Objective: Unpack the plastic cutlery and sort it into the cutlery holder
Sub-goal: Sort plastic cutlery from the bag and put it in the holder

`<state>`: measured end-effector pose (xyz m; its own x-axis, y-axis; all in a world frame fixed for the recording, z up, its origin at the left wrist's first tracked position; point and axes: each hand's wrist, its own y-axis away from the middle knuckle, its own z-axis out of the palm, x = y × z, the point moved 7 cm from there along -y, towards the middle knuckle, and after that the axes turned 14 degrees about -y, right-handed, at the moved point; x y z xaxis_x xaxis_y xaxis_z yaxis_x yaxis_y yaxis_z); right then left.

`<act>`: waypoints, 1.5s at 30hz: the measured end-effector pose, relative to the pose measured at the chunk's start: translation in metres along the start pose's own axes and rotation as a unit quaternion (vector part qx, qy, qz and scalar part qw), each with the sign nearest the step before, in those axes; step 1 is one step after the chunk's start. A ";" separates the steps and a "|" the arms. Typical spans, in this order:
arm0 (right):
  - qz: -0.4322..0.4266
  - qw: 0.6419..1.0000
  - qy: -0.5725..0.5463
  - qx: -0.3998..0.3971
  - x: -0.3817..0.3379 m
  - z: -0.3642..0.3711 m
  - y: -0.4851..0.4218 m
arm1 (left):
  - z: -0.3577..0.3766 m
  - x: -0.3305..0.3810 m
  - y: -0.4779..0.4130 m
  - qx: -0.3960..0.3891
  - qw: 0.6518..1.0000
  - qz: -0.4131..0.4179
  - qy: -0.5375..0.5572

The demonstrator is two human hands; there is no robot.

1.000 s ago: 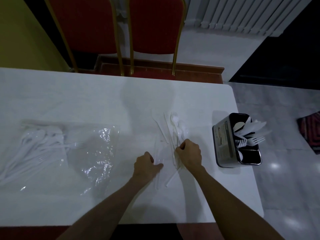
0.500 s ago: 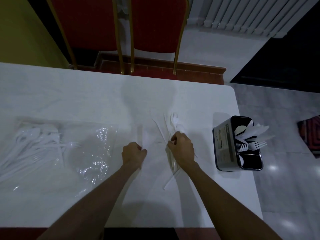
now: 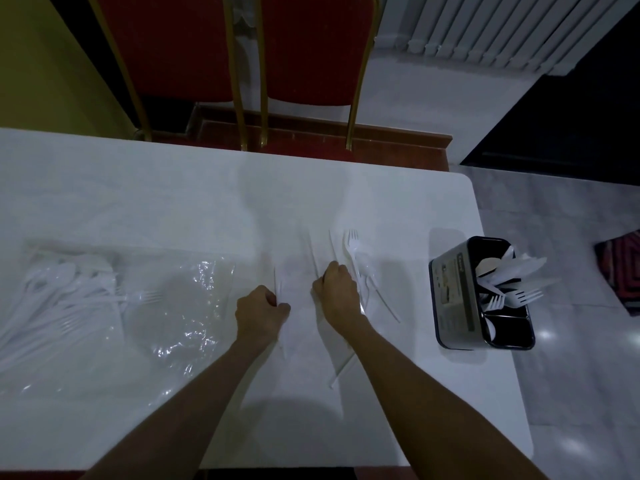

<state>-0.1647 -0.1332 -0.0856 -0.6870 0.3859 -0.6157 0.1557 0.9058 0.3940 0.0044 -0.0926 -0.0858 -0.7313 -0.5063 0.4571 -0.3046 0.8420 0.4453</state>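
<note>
Loose white plastic cutlery [image 3: 353, 251], with a fork on top, lies mid-table. My right hand [image 3: 341, 294] is closed over the near ends of that pile. My left hand [image 3: 259, 311] grips a thin white piece [image 3: 278, 289], seemingly a knife, to the left of the pile. A dark cutlery holder [image 3: 450, 299] stands near the right table edge with forks, spoons and knives sticking out. At the far left a clear plastic bag [image 3: 187, 306] holds more white cutlery [image 3: 59, 292].
The white table [image 3: 173, 209] ends just right of the holder. Two red chairs [image 3: 311, 50] with gold frames stand behind the far edge. A white radiator [image 3: 502, 26] sits at the back right, and tiled floor lies to the right.
My left hand drew a white piece out of the pile and carried it left. My right hand slid a little further up the pile.
</note>
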 end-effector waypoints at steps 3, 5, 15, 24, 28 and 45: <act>0.023 0.998 -0.040 0.029 0.005 -0.013 -0.007 | 0.002 -0.002 -0.002 -0.014 1.000 -0.015 0.001; 0.029 0.997 -0.052 0.044 0.009 -0.017 -0.008 | 0.005 -0.003 -0.004 -0.026 1.000 -0.014 -0.005; 0.068 0.996 -0.008 0.052 0.010 -0.011 -0.017 | 0.004 -0.003 -0.002 -0.054 0.997 -0.010 -0.049; 0.026 0.997 -0.076 -0.010 0.007 -0.014 -0.012 | -0.005 -0.004 0.005 -0.072 0.995 0.013 -0.061; 0.028 0.987 -0.157 -0.005 0.015 -0.043 -0.014 | -0.008 -0.007 0.007 -0.076 0.996 0.024 -0.044; 0.014 0.992 -0.122 0.033 0.055 -0.051 0.024 | 0.002 0.002 0.008 -0.099 0.994 0.052 -0.008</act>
<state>-0.2346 -0.0995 -0.0755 -0.4907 0.4344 -0.7554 0.2230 0.9006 0.3731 -0.0006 -0.0864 -0.0825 -0.7624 -0.4149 0.4966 -0.1032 0.8355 0.5396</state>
